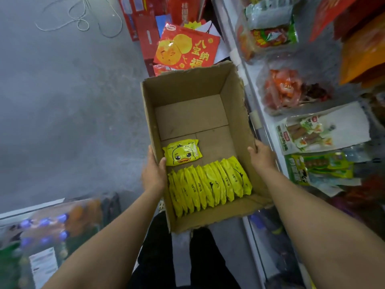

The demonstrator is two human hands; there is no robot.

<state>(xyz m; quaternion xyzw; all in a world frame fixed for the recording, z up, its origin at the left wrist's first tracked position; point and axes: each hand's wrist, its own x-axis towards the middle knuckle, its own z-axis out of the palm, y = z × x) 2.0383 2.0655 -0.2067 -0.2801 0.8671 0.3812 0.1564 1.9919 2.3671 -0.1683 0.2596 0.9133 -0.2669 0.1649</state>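
Left hand point(153, 174) and right hand point(263, 156) clutch the cardboard box point(187, 84) walls; tilting could slide the loose duck packet point(182, 152) inside.

A small shop: a white shelf point(253, 101) carries bagged snacks point(291, 90), red gift boxes point(145, 28) stand stacked on the concrete floor point(62, 90).

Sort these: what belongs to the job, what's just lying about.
In the job: open brown cardboard box, held by left hand and right hand; flat yellow duck-face packet; row of upright yellow packets.
Lying about: red printed bag; white cord; bagged snacks.
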